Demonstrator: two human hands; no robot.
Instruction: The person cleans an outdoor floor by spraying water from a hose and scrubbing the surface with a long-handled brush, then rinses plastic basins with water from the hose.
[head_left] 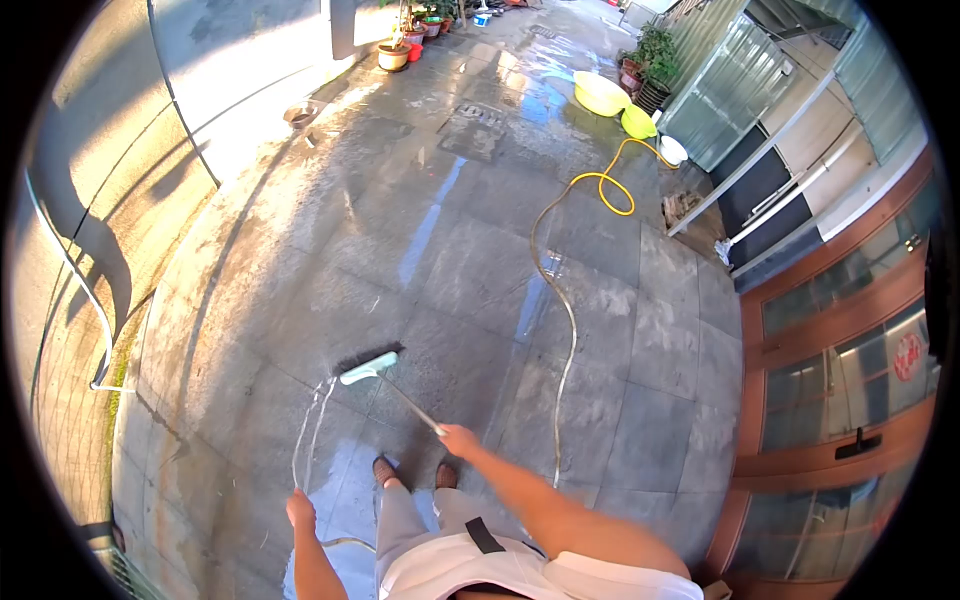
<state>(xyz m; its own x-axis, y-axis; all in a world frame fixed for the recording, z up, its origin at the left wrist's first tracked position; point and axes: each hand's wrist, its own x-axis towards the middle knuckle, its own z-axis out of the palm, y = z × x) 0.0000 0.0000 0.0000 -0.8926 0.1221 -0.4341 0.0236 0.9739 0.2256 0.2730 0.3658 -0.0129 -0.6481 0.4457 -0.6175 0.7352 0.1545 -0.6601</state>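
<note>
My right hand (458,440) is closed around the pole of a floor scrub brush (368,368). The brush has a pale mint head with dark bristles, which rests on the wet grey paving (480,330) ahead of my feet. At the lower left, my left hand (300,508) is closed on a hose (348,543), whose end is mostly hidden by the fingers. Two thin streams of water (316,430) run from that hand to the ground just left of the brush head.
A long hose (572,340) snakes over the paving to a yellow coil (603,190). Yellow basins (600,94) and a white basin (673,150) stand beyond it. Glazed brown doors (840,380) line the right. Potted plants (393,55) stand at the far left wall.
</note>
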